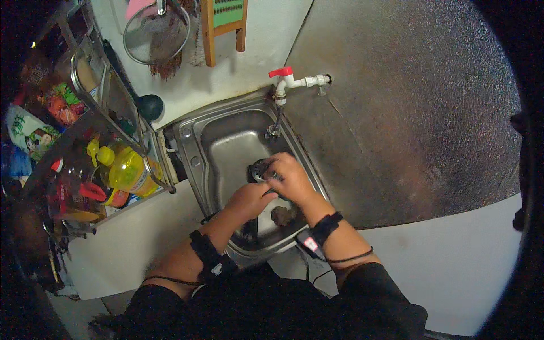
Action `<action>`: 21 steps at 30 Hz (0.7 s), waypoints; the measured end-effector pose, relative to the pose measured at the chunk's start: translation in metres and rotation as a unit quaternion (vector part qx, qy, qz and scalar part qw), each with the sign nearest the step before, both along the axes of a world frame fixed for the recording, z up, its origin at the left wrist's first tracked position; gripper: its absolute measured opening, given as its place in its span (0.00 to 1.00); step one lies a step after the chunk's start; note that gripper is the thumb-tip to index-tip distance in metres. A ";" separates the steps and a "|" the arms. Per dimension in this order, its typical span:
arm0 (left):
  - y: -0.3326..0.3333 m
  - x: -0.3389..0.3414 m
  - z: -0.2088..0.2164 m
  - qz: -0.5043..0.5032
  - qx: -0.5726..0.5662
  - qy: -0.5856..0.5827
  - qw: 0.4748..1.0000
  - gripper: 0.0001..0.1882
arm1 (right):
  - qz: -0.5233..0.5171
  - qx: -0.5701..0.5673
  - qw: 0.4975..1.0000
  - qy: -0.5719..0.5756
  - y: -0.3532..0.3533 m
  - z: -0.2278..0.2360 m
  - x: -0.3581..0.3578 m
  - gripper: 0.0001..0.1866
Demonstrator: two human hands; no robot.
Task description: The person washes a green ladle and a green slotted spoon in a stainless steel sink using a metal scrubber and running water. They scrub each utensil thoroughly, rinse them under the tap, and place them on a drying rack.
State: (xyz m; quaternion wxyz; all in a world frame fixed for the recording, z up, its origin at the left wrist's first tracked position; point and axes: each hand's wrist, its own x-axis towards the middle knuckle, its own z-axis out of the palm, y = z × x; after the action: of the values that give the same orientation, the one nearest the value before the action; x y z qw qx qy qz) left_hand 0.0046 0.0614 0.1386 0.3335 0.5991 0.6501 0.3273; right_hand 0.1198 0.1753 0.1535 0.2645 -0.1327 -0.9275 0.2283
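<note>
Both my hands are together over the stainless steel sink (229,150). My left hand (251,200) is closed, its thumb and fingertips meeting the right hand's fingers. Just above it, my right hand (290,177) curls its fingers downward, closed, hiding whatever is between them. A dark round thing with a pale grey part (258,170) shows at the right fingertips; I cannot make out its kind, or whether it is held or lies in the basin. Below the hands, a rough brown lump (282,215) rests in the basin. Near it is a dark shape (247,231), partly behind my left forearm.
A white tap with a red handle (281,73) and short hose hangs over the basin's far right. At left stands a metal rack (158,175) with a yellow oil bottle (131,170) and other bottles. A black ladle (148,106) and glass lid (157,34) hang behind.
</note>
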 end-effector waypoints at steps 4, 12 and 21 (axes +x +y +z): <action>0.000 0.002 -0.003 -0.012 0.038 -0.004 0.999 0.14 | -0.138 -0.061 0.986 0.072 0.023 0.007 0.000 0.10; -0.001 -0.009 -0.009 0.000 0.062 -0.001 0.998 0.15 | -0.048 -0.012 0.999 0.015 -0.010 0.001 -0.004 0.13; -0.007 -0.010 -0.015 -0.018 0.068 0.005 0.997 0.14 | -0.111 -0.038 0.991 0.068 -0.007 -0.008 -0.008 0.10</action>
State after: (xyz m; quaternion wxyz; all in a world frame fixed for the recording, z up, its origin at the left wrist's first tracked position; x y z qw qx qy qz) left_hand -0.0057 0.0543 0.1235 0.2944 0.6340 0.6170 0.3616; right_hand 0.1121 0.1685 0.1451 0.3453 -0.2288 -0.8777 0.2410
